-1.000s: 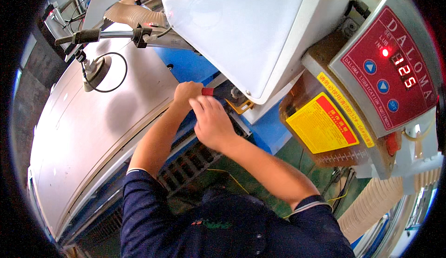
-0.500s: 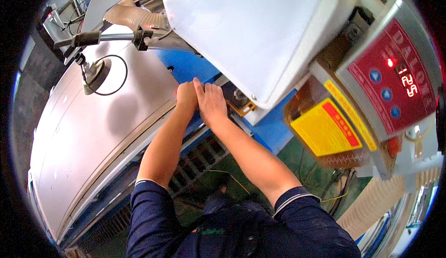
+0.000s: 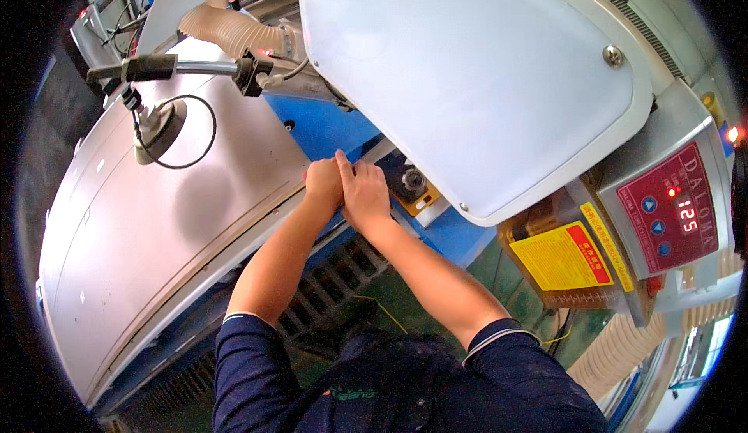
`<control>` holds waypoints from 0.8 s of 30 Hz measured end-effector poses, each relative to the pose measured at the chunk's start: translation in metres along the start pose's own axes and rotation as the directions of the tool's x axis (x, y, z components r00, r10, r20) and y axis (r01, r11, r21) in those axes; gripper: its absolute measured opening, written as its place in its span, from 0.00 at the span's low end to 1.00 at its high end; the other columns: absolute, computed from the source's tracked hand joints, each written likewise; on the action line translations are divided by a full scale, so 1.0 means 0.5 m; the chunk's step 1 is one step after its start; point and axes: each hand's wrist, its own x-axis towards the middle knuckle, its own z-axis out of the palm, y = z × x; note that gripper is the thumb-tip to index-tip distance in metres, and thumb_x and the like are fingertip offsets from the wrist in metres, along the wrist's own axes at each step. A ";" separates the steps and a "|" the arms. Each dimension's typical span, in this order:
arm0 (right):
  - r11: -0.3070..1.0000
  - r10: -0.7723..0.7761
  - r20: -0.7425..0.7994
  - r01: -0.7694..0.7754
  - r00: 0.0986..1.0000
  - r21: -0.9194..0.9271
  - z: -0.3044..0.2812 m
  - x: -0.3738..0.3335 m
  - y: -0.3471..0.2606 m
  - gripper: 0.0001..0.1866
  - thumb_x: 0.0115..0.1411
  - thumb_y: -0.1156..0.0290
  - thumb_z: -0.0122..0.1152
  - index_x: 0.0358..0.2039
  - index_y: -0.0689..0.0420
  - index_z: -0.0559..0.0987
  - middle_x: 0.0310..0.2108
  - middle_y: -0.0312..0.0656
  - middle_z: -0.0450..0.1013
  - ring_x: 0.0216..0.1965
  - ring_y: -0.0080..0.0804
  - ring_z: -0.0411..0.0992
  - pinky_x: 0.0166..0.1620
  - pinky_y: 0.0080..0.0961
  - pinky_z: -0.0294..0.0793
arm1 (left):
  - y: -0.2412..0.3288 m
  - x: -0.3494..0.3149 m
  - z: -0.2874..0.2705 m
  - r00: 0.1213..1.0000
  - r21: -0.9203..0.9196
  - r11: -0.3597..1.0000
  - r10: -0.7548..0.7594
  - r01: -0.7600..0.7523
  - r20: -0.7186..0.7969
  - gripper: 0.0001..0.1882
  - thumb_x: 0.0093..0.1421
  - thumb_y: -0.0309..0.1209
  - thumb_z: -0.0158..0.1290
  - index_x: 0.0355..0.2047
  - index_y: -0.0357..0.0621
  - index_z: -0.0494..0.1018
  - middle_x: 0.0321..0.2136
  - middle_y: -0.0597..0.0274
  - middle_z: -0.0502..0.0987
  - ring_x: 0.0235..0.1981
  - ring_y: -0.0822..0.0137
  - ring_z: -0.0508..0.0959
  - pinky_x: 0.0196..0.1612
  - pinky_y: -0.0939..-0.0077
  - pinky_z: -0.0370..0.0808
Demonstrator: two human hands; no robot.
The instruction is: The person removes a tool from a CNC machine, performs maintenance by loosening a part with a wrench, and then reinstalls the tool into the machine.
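Note:
Both my hands meet side by side at the near end of the blue machine bed, beside the curved pale metal table (image 3: 148, 222). My left hand (image 3: 322, 183) is closed, its fingers curled down out of sight. Against it lies my right hand (image 3: 366, 199), thumb up along the left hand and fingers bent over together. Whatever they grip is hidden beneath them. Just right of my right hand are a dark round knob (image 3: 413, 180) and a yellow bracket (image 3: 425, 201), under the edge of the large white machine cover (image 3: 475, 82).
A control box (image 3: 670, 211) with a red panel and lit digits stands at the right, above a brown translucent guard (image 3: 530, 234) bearing a yellow label. At the left, a suction-cup-like fixture (image 3: 162, 130) hangs from a metal rod (image 3: 206, 67). Ribbed hoses (image 3: 230, 31) run behind; a slotted dark rail (image 3: 335, 273) lies below.
The view has shifted, so the white cover shows more fully and the control box sits lower. My hands keep their joined position at the table's edge.

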 end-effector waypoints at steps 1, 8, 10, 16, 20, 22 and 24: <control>1.000 -0.009 0.004 0.009 1.000 0.001 0.002 -0.001 0.000 0.38 0.55 0.73 0.56 0.67 0.55 0.58 0.39 0.50 0.70 0.44 0.46 0.68 0.51 0.40 0.65 | -0.003 0.002 0.007 0.999 -0.013 1.000 -0.004 0.004 -0.043 0.11 0.59 0.37 0.49 0.29 0.51 0.80 0.28 0.58 0.83 0.30 0.58 0.84 0.32 0.63 0.80; 0.995 0.025 -0.056 -0.019 0.998 0.102 -0.002 0.007 0.001 0.35 0.55 0.78 0.55 0.65 0.53 0.61 0.39 0.49 0.71 0.45 0.47 0.69 0.52 0.40 0.67 | -0.003 -0.003 0.004 0.993 0.036 0.999 -0.001 0.005 -0.122 0.08 0.58 0.36 0.52 0.29 0.51 0.80 0.29 0.60 0.83 0.30 0.61 0.84 0.32 0.65 0.80; 0.995 0.025 -0.074 -0.017 0.997 0.102 0.007 0.003 0.000 0.41 0.49 0.78 0.61 0.65 0.52 0.60 0.40 0.49 0.70 0.45 0.47 0.68 0.51 0.40 0.66 | -0.002 -0.004 -0.001 0.995 0.036 0.999 -0.012 0.016 -0.097 0.08 0.58 0.36 0.52 0.28 0.51 0.80 0.29 0.60 0.83 0.30 0.61 0.84 0.31 0.65 0.80; 0.986 0.059 -0.011 -0.056 0.998 0.160 -0.003 0.000 -0.001 0.47 0.43 0.76 0.68 0.65 0.53 0.59 0.41 0.48 0.69 0.44 0.47 0.68 0.50 0.40 0.64 | -0.001 -0.004 -0.011 1.000 0.053 0.999 0.011 -0.010 -0.018 0.07 0.53 0.36 0.56 0.28 0.48 0.78 0.25 0.61 0.82 0.27 0.62 0.83 0.27 0.67 0.78; 0.984 0.085 -0.067 -0.073 0.994 0.161 -0.004 0.007 0.004 0.46 0.42 0.76 0.68 0.64 0.54 0.61 0.39 0.47 0.69 0.43 0.47 0.68 0.48 0.40 0.64 | -0.002 -0.007 -0.041 0.990 0.072 0.990 0.123 -0.118 -0.070 0.09 0.58 0.35 0.52 0.30 0.48 0.79 0.29 0.57 0.83 0.29 0.61 0.84 0.30 0.65 0.80; 0.981 0.082 -0.090 -0.065 0.993 0.183 -0.009 0.006 0.007 0.45 0.42 0.76 0.68 0.64 0.54 0.62 0.39 0.47 0.69 0.43 0.47 0.68 0.48 0.40 0.64 | -0.004 -0.009 -0.035 0.984 0.104 0.985 0.150 -0.140 -0.094 0.09 0.58 0.35 0.52 0.30 0.48 0.79 0.30 0.56 0.82 0.30 0.60 0.84 0.30 0.65 0.80; 0.984 -0.002 -0.068 0.014 0.998 0.176 -0.011 -0.002 0.006 0.45 0.41 0.77 0.68 0.63 0.55 0.62 0.39 0.47 0.69 0.43 0.47 0.68 0.48 0.40 0.64 | -0.007 -0.010 -0.013 0.995 0.015 0.995 0.095 -0.095 -0.042 0.09 0.58 0.36 0.52 0.29 0.46 0.79 0.30 0.56 0.82 0.31 0.60 0.84 0.31 0.65 0.80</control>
